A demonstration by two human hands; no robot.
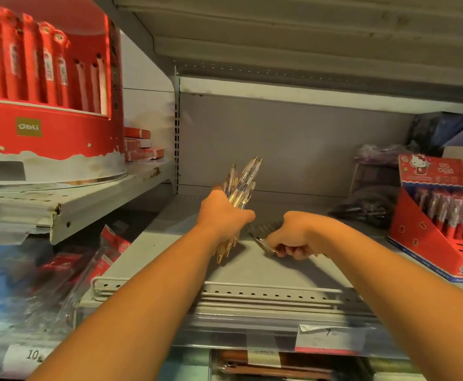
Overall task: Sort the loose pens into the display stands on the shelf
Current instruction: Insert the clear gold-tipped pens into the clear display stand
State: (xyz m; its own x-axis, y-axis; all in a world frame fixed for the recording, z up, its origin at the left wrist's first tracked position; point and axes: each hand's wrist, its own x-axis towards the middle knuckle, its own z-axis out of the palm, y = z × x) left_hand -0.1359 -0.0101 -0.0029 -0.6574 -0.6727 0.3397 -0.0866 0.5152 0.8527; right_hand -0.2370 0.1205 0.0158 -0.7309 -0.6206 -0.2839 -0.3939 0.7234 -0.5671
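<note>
Gathering step: my left hand [224, 215] fist-wraps a pen bundle [244, 180] poking above the fingers, my right hand [293, 237] curls round loose pens [264, 246] beneath its fingertips; next, probably slotting them into the display stand [431, 229] well right of both.

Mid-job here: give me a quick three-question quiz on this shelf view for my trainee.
1. True or false: the left hand grips a bundle of pens.
2. The right hand is: A) open, palm up; B) curled round loose pens on the shelf; C) hanging idle.
3. Fill in: the Hello Kitty stand sits at the shelf's ____ side.
Key: 1 true; 2 B; 3 right.
</note>
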